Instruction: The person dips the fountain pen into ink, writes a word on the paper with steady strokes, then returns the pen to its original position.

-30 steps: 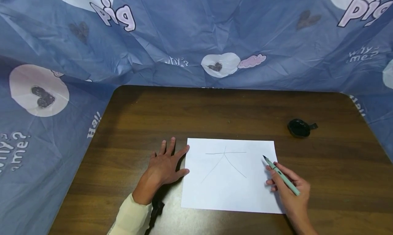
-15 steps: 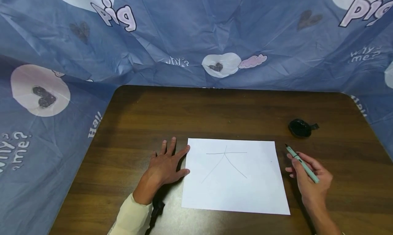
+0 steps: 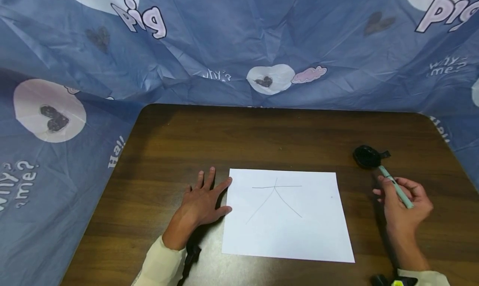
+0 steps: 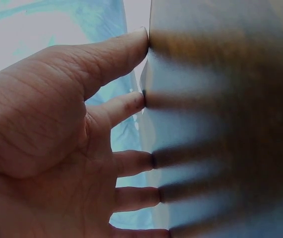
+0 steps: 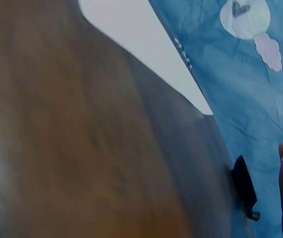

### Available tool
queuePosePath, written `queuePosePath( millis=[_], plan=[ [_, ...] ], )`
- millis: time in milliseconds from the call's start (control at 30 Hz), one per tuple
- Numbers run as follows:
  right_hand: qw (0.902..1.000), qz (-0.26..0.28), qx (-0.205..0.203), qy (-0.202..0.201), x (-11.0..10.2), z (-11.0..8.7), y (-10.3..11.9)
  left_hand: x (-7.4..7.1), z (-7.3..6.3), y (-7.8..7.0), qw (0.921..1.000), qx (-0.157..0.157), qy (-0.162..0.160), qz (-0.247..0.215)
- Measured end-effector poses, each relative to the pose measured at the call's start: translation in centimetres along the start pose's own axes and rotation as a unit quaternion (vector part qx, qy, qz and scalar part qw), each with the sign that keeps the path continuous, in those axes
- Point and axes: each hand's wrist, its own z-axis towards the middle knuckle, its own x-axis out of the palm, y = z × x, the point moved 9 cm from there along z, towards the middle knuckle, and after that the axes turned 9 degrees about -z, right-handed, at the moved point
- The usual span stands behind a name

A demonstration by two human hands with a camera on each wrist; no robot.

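A white sheet of paper (image 3: pixel 288 236) lies on the wooden table, with thin strokes on it: a crossbar, a short upright and two slanting legs. My left hand (image 3: pixel 200 203) rests spread at the paper's left edge, thumb and index fingertip at that edge; in the left wrist view its fingertips touch the tabletop. My right hand (image 3: pixel 408 203) pinches a pale green pen (image 3: pixel 398 190) to the right of the paper, above the table. The pen's upper end in view lies just by a small black round object with a tab (image 3: pixel 366 156), and its tip is hard to make out.
The brown wooden table (image 3: pixel 224 140) has rounded far corners. Behind and to the left hangs a blue printed cloth (image 3: pixel 209 36). A black strap-like item (image 3: pixel 192 252) sits under the left wrist, and a dark device (image 3: pixel 396 281) shows at the right wrist.
My right hand has moved right with the pen, off the paper's right side to near the black round object. A small dot shows near the paper's right edge. The left hand stays put.
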Motion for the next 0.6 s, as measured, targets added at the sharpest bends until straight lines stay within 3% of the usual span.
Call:
queuePosePath(
  millis=[267, 600],
  plan=[
    [0.9987, -0.045, 0.022, -0.013, -0.7, 1.8, -1.1, -0.1, -0.2, 0.0, 1.0, 0.004, -0.003, -0.006],
    [0.9974, -0.009, 0.044, -0.056, -1.5, 3.4, -2.8, -0.1, -0.2, -0.1, 1.0, 0.006, 0.001, -0.007]
  ],
)
